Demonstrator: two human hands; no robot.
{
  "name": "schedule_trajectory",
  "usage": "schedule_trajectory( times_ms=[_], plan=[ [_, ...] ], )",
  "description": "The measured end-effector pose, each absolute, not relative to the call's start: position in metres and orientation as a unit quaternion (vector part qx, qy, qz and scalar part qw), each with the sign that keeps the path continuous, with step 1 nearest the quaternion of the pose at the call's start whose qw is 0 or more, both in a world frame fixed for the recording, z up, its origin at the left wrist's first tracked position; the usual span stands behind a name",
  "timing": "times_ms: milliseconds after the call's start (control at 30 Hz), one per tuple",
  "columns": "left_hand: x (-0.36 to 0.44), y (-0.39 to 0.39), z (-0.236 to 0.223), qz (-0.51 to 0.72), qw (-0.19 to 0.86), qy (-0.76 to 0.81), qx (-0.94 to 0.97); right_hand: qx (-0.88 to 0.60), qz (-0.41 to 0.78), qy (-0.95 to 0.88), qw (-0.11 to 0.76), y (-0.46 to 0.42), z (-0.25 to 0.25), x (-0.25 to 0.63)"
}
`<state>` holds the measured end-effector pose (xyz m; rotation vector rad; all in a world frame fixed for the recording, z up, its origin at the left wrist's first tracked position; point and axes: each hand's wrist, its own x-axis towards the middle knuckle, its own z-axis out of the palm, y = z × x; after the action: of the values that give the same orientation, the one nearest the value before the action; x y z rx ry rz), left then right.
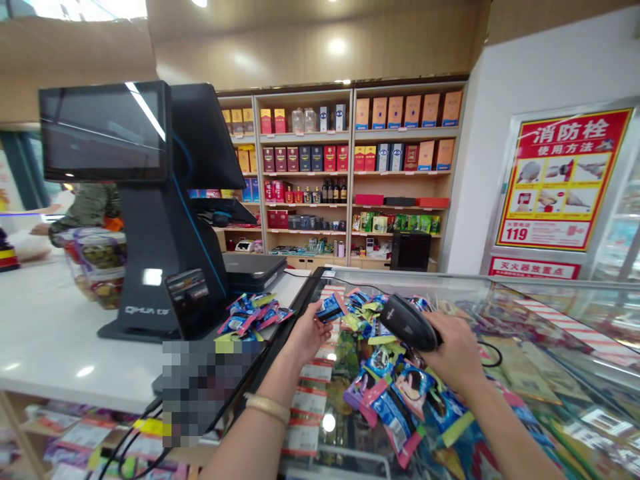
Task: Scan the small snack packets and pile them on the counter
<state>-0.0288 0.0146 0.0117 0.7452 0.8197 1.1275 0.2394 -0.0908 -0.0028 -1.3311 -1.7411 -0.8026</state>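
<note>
In my left hand I pinch a small blue snack packet with pink ends, held above the left edge of the glass counter. My right hand is wrapped round the handle of a black barcode scanner, whose head points left toward the packet. Beneath and around the scanner, a loose pile of similar blue, pink and green packets covers part of the glass. A smaller heap of such packets lies to the left of my left hand, beside the checkout terminal.
A black checkout terminal with screens stands on the white counter at left. Near it is a clear tub; another person's sleeve shows behind. The glass counter spans the right. Shelves of boxes line the back.
</note>
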Motion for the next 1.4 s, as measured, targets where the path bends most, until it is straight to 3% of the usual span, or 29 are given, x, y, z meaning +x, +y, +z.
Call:
schedule_trajectory(
  times_ms=[267, 733, 1400],
  plan=[
    [-0.024, 0.011, 0.015, 0.524, 0.802, 0.243, 0.152, -0.508, -0.310, -0.701, 0.393, -0.094, 0.000, 0.229],
    [-0.007, 0.007, 0.009, 0.584, 0.774, 0.175, 0.168, -0.472, -0.234, -0.758, 0.384, -0.098, -0.002, 0.206],
    [-0.005, 0.006, 0.001, 0.564, 0.785, 0.132, 0.221, -0.480, -0.208, -0.749, 0.406, -0.100, 0.001, 0.198]
  ],
)
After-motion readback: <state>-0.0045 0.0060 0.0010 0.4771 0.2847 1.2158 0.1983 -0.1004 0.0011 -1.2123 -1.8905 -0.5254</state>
